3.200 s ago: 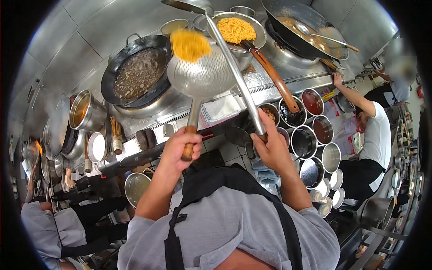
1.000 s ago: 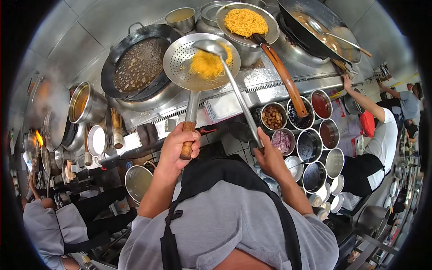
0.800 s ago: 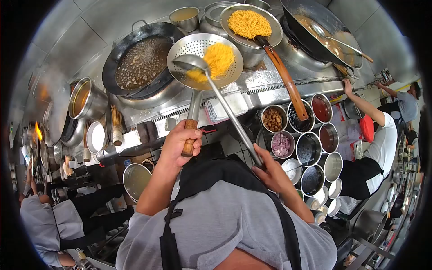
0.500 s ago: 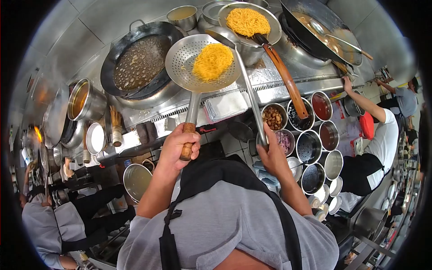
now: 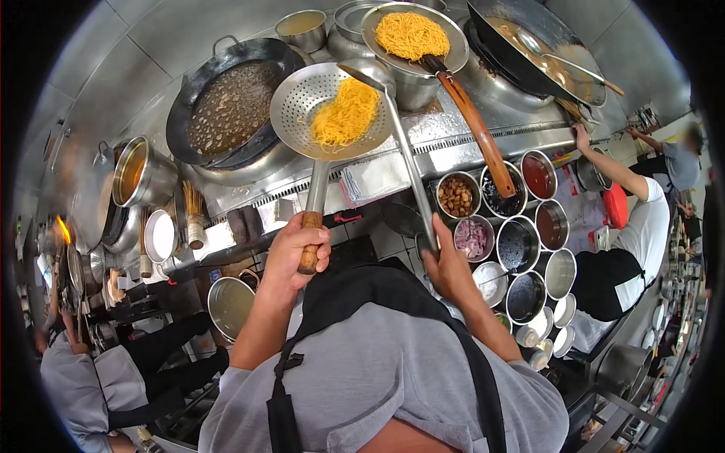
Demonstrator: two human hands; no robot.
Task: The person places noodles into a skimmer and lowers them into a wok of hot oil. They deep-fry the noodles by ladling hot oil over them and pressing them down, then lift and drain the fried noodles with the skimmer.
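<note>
Ladle has swung from over the noodles to the upper-right rim of the perforated strainer; can't tell from here if they touch. Left hand closed on the strainer's handle, right hand gripping the ladle. Noodles sit in the strainer, right of the black wok.

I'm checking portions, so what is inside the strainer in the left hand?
Yellow noodles lie heaped slightly right of centre in the strainer; mostly bare holes show to their left. The metal beneath the noodles is hidden, and the ladle covers part of the rim.
</note>
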